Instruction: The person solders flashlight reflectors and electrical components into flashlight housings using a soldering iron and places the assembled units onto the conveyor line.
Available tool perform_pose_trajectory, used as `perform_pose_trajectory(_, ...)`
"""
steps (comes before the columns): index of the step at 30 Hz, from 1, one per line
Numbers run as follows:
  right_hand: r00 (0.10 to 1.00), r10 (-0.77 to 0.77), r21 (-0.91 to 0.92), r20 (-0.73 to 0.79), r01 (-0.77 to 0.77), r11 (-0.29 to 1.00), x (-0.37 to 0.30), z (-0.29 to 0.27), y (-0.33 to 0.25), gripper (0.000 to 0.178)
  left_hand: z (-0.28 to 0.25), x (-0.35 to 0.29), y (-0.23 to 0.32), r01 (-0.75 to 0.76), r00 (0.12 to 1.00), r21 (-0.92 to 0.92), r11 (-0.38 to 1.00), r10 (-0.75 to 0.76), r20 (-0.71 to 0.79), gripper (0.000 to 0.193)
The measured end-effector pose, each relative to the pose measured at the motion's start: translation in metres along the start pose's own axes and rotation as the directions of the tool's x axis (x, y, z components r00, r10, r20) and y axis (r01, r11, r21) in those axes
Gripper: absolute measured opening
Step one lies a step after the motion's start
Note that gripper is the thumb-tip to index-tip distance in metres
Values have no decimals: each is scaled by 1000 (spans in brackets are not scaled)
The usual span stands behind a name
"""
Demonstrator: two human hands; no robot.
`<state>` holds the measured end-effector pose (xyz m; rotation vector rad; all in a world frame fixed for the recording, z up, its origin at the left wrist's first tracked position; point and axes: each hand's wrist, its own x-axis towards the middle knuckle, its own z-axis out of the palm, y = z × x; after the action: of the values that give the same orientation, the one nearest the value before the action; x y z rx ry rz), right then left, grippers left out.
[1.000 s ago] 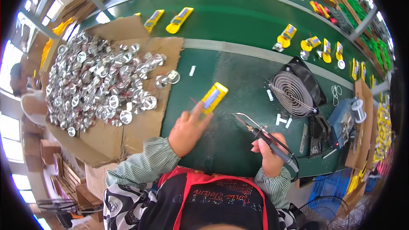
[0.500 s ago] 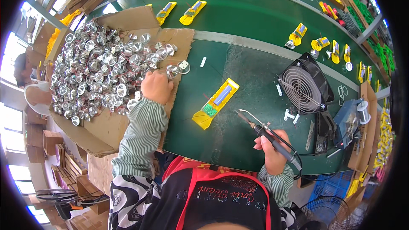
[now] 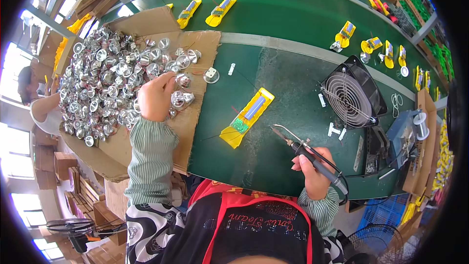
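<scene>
Since a moment ago the left hand (image 3: 155,95) has closed its fingers on a silver reflector cup (image 3: 181,81) at the heap's (image 3: 102,85) right edge.

Right hand (image 3: 312,173) stays clamped on the soldering iron (image 3: 305,150), which slants tip up-left toward the yellow casing (image 3: 246,117), itself lying diagonally on open green bench (image 3: 293,19) between cardboard (image 3: 195,117) and fan (image 3: 349,95).

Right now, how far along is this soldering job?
Early for this piece. Done: finished-looking yellow cases lie on the belt. In hand: the left hand is picking a silver reflector from the heap, the right hand holds the soldering iron. Left: the open case has no reflector yet.
</scene>
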<state>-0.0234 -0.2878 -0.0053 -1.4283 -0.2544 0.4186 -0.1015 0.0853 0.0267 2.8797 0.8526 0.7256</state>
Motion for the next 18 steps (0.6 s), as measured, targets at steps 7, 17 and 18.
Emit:
perform_pose_trajectory(7, 1000, -7, -37, 24, 8, 999, 0, 4, -2, 18, 1, -26, 4, 289, 957, -789, 542, -131, 260, 23)
perform_pose_trajectory(17, 998, -20, -38, 55, 22, 999, 2, 10, -1, 18, 6, -52, 45, 500, 858, -765, 406, -110, 502, 20)
perform_pose_trajectory(18, 998, -16, -43, 63, 19, 999, 4, 12, 0, 18, 0, -52, 51, 527, 830, -700, 482, -115, 546, 19)
